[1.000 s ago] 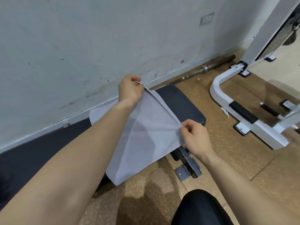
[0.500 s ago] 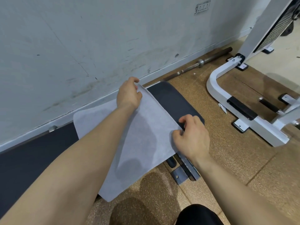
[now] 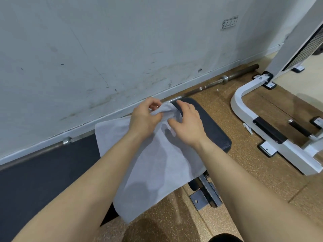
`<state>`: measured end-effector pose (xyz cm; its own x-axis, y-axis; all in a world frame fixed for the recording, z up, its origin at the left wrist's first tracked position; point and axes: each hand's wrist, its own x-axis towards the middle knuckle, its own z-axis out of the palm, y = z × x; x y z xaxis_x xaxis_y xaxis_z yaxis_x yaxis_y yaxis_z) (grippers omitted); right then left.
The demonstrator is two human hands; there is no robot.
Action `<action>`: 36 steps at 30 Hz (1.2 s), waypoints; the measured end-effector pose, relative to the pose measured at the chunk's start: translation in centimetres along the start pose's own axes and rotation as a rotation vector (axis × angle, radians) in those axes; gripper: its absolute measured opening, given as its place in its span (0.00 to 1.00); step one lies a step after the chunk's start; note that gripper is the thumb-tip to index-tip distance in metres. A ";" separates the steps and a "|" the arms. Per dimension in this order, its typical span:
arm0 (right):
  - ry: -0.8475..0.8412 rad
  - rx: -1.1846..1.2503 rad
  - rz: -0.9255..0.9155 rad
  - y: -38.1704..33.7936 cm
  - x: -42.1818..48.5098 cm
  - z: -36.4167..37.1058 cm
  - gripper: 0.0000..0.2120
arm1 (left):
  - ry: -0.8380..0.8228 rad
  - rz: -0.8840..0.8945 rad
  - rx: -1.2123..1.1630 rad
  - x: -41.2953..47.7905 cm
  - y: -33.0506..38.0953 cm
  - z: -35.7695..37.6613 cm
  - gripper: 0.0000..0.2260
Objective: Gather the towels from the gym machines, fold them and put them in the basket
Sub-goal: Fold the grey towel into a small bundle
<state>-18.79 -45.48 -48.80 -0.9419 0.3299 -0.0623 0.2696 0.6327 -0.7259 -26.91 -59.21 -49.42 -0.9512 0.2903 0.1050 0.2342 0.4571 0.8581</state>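
My left hand (image 3: 145,119) pinches a bunched corner of the towel (image 3: 157,163), right hand (image 3: 188,126) resting loose-fingered on it — bench (image 3: 213,130) beneath, barbell (image 3: 236,75) just beyond my fingers, white machine frame (image 3: 244,105) off right.

**Towel on bench, both hands at its far corner**

A grey towel (image 3: 157,163) lies across the black padded bench (image 3: 213,130) at centre frame, its near edge hanging over the side. The left hand (image 3: 145,119) pinches the bunched far corner. The right hand (image 3: 188,124) touches the same corner; grip unconfirmed. A barbell (image 3: 232,77) lies along the wall, upper right.
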 end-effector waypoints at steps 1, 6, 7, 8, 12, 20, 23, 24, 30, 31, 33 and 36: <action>-0.034 0.084 -0.001 -0.9 -0.1 0.0 0.33 | -0.006 0.005 -0.035 -1.5 0.4 -0.9 0.11; -0.067 0.308 -0.117 -3.6 -3.8 2.1 0.10 | 0.048 -0.039 -0.057 -9.0 1.0 -5.8 0.13; -0.054 0.354 -0.162 -3.9 -5.0 2.7 0.04 | 0.052 -0.060 -0.065 -10.4 0.9 -6.8 0.14; -0.050 0.415 -0.199 -4.2 -6.2 3.4 0.02 | 0.059 -0.080 -0.074 -11.7 0.6 -7.7 0.15; -0.134 0.565 -0.217 -6.0 -10.3 5.4 0.05 | 0.033 -0.124 -0.036 -16.1 -0.8 -11.0 0.12; -0.235 0.503 -0.252 -10.4 -12.2 6.9 0.06 | 0.246 -0.111 -0.228 -20.3 -0.9 -13.2 0.04; -0.245 0.632 -0.190 -11.0 -12.4 7.5 0.03 | 0.331 -0.104 -0.265 -20.4 -1.2 -13.7 0.05; -0.259 0.671 -0.173 -11.1 -12.4 7.6 0.04 | 0.337 -0.102 -0.261 -20.4 -1.4 -13.9 0.05; -0.371 0.684 -0.157 -12.0 -11.7 7.5 0.07 | 0.294 -0.067 -0.208 -20.0 -2.3 -15.4 0.07; -0.377 0.698 -0.145 -12.1 -11.5 7.5 0.09 | 0.285 -0.054 -0.201 -20.0 -2.2 -15.5 0.07; -0.380 0.733 -0.118 -12.4 -11.1 7.6 0.09 | 0.265 -0.028 -0.200 -20.0 -2.0 -15.6 0.07; -0.410 0.729 -0.151 -12.9 -11.0 7.6 0.05 | 0.266 -0.012 -0.221 -19.7 -1.8 -15.6 0.06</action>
<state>-13.40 -62.55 -43.95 -0.9934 -0.0905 -0.0707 0.0716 -0.0069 -0.9974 -11.72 -78.89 -45.20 -0.9794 0.0430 0.1970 0.2014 0.2574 0.9451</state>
